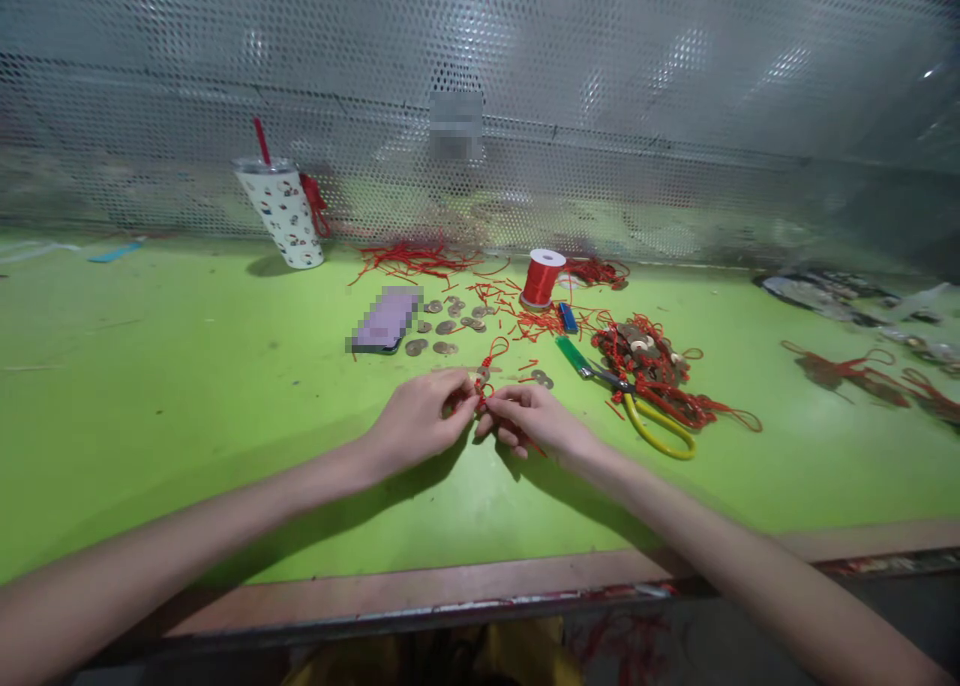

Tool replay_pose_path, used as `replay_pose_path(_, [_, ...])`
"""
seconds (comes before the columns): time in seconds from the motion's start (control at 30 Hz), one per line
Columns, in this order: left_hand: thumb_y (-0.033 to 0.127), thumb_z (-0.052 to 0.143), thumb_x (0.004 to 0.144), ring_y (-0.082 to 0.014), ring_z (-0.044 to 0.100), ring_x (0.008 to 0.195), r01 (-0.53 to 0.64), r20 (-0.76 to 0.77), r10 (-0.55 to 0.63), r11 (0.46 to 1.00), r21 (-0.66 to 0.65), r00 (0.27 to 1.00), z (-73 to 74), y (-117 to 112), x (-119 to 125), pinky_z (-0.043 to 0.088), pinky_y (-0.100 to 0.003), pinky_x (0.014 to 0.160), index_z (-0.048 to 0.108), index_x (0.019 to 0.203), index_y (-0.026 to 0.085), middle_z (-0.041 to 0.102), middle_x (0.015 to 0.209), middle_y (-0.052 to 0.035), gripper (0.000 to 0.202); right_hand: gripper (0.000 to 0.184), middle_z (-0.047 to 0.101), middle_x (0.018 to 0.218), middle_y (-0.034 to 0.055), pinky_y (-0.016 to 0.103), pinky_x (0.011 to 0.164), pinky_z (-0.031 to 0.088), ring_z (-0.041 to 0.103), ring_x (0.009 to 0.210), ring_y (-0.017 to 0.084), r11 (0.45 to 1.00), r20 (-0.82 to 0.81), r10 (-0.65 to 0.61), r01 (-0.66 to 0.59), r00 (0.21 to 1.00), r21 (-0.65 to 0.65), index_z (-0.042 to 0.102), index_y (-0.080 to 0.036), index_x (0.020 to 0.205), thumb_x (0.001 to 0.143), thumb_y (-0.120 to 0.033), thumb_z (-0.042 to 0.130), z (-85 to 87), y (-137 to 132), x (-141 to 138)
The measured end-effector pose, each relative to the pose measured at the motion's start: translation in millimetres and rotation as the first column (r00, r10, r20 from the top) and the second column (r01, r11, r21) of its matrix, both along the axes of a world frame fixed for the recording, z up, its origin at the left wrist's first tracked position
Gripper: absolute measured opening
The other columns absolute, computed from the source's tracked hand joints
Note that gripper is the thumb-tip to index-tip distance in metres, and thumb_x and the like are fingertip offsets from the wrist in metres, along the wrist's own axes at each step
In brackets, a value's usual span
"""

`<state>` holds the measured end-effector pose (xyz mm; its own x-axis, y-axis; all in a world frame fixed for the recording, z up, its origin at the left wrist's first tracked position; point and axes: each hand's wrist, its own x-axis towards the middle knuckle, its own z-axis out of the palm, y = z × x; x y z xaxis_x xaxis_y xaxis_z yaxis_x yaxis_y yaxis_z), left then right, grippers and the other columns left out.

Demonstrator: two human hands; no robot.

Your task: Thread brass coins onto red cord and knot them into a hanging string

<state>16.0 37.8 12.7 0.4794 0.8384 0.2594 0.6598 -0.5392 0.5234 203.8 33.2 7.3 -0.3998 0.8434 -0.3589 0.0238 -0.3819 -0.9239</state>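
Note:
My left hand (435, 411) is closed in a pinch on a red knotted cord (495, 350), whose loop sticks up beyond the fingertips with a coin worked into it. Touching the same cord from the other side, my right hand (534, 418) pinches a strand at the knot, and a red end shows below its fingers. The fingers hide most of the knot. Just past the hands lie loose bronze-coloured coins (446, 327). Right of them rest yellow-handled scissors (660, 426), a green lighter (574, 357) and a heap of corded coins (641, 356).
Behind the coins stand a red thread spool (541, 281) and a blue lighter (568, 317). A phone (386, 318) lies left of the coins. Farther back are a tilted-looking patterned tumbler (281, 211) and red cord lengths (420, 259). Perforated metal sheet (360, 116) closes off the table's (225, 386) back.

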Motion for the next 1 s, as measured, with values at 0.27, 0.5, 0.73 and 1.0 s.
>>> replay_pose_path(0.27, [0.020, 0.049, 0.100, -0.0223, 0.063, 0.072, 0.204, -0.291, -0.032, 0.788, 0.581, 0.956, -12.3, -18, 4, 0.047, -0.033, 0.062, 0.064, 0.090, 0.013, 0.067, 0.079, -0.0072, 0.019, 0.031, 0.054, 0.042, -0.0049, 0.017, 0.037, 0.037, 0.050, 0.032, 0.007, 0.997, 0.051, 0.053, -0.055, 0.997, 0.052, 0.060, -0.016, 0.070, 0.099, -0.017, 0.051, -6.3, 2, 1])
replay_pose_path(0.5, [0.011, 0.047, 0.098, -0.0233, 0.064, 0.075, 0.358, -0.426, -0.060, 0.654, 0.666, 0.903, -17.9, -22, 7, 0.050, -0.034, 0.061, 0.063, 0.096, 0.010, 0.068, 0.085, -0.0093, 0.017, 0.026, 0.053, 0.043, -0.0066, 0.018, 0.036, 0.038, 0.049, 0.031, 0.008, 0.995, 0.032, 0.032, -0.035, 0.999, 0.094, 0.056, -0.017, 0.071, 0.096, -0.024, 0.061, -12.4, 4, 0])
replay_pose_path(0.73, [0.024, 0.046, 0.101, -0.0226, 0.068, 0.082, 0.355, -0.319, -0.206, 0.769, 0.532, 0.925, -7.8, -31, 4, 0.054, -0.032, 0.067, 0.062, 0.102, 0.013, 0.071, 0.093, -0.0099, 0.019, 0.033, 0.046, 0.040, -0.0082, 0.018, 0.033, 0.028, 0.038, 0.030, 0.005, 0.990, 0.044, 0.043, -0.049, 0.998, 0.131, 0.052, -0.019, 0.064, 0.095, -0.029, 0.060, -10.9, 1, 0])
replay_pose_path(1.0, [0.030, 0.056, 0.094, -0.0120, 0.058, 0.048, 0.055, 0.254, 0.054, 0.914, -0.401, 0.966, -1.9, -5, -9, 0.042, -0.025, 0.043, 0.055, 0.111, 0.018, 0.073, 0.090, -0.0053, 0.020, 0.036, 0.043, 0.042, -0.0092, 0.019, 0.034, 0.027, 0.034, 0.033, 0.005, 0.991, 0.074, 0.016, -0.026, 0.997, 0.131, 0.053, -0.019, 0.067, 0.093, -0.041, 0.064, -8.5, -1, 1])
